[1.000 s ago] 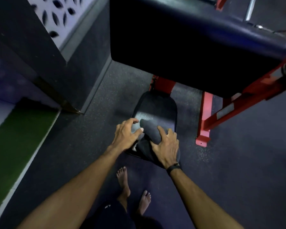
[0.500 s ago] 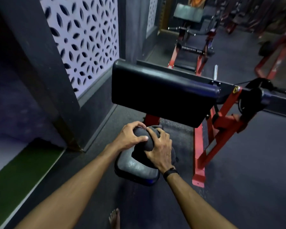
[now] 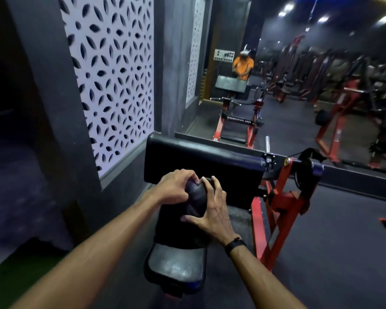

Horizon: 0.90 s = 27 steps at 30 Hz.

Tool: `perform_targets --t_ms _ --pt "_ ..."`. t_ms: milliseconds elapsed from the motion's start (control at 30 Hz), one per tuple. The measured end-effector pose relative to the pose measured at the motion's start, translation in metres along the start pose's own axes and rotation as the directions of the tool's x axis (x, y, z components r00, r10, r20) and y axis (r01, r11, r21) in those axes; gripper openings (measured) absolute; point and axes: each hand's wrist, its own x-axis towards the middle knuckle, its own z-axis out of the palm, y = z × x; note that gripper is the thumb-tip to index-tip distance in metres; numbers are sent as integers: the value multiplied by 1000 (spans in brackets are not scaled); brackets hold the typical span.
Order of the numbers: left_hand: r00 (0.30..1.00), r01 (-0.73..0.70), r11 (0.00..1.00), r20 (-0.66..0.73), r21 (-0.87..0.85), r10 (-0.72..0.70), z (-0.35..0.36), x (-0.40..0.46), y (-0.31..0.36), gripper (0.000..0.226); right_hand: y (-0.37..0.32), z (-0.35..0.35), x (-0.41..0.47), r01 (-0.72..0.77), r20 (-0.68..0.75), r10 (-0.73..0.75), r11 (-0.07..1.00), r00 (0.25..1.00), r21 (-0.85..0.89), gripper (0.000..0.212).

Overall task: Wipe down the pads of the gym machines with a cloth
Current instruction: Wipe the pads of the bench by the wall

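Note:
A dark cloth (image 3: 195,202) is bunched between both hands above the small black seat pad (image 3: 176,267) of a red-framed machine. My left hand (image 3: 176,188) grips the cloth's upper left with curled fingers. From the right and below, my right hand (image 3: 212,214), with a black wristband, holds the same cloth, fingers spread around it. The cloth hangs down and hides the far end of the seat pad. Just beyond the hands stands the wide black arm pad (image 3: 201,161).
The machine's red frame (image 3: 276,210) stands close on the right. A patterned white panel and a dark pillar (image 3: 60,121) close off the left. A big mirror (image 3: 299,85) ahead reflects more machines and a person in orange. Dark rubber floor (image 3: 332,253) spreads to the right.
The view has tilted up from the floor to the mirror. Both hands lifted the bunched cloth off the near part of the seat pad, toward the arm pad.

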Motion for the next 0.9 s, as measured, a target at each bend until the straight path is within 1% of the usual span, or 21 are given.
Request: perform_targets --t_ms 67,133,167,233,300,333,400,433,500,567,667,800,900 --pt "995 -90 994 -33 63 92 -18 -1 8 52 0 -20 11 4 11 -4 1000 1000 21 127" --pt "985 -157 982 -50 106 163 -35 -3 12 50 -2 -38 24 20 12 -20 999 1000 -44 124" --pt "981 -175 977 -60 118 183 -41 -3 12 49 -4 -45 31 33 21 -32 995 999 -95 118" --pt "976 -190 972 -77 137 202 -56 -7 9 50 -13 -55 42 76 4 -76 977 997 -198 97" --pt "975 -183 975 -102 128 197 -68 -10 4 51 -23 -59 51 120 -32 -131 962 991 -244 73" --pt "975 -179 976 -113 122 193 -78 -13 -1 50 -31 -59 56 140 -55 -159 958 986 -248 64" --pt "975 -172 979 -125 106 185 -91 -18 -9 48 -42 -60 63 151 -43 -163 969 986 -193 48" --pt "974 -175 979 -130 102 187 -100 -22 -17 48 -52 -60 67 141 -20 -145 980 989 -139 46" --pt "975 -168 982 -133 86 178 -108 -26 -27 45 -63 -65 71 74 46 -72 997 996 -38 48" --pt "979 -158 983 -115 93 168 -115 -29 -40 40 -77 -68 74 30 78 -28 999 997 -23 47" --pt "984 -146 983 -87 108 155 -120 -34 -57 30 -93 -76 78 5 85 2 997 996 -73 46" --pt "988 -144 984 -44 100 149 -115 -38 -69 23 -104 -86 69 -47 89 65 981 994 -190 43" --pt "987 -158 987 -38 33 159 -104 -37 -70 23 -109 -92 56 -84 84 110 961 990 -262 39"
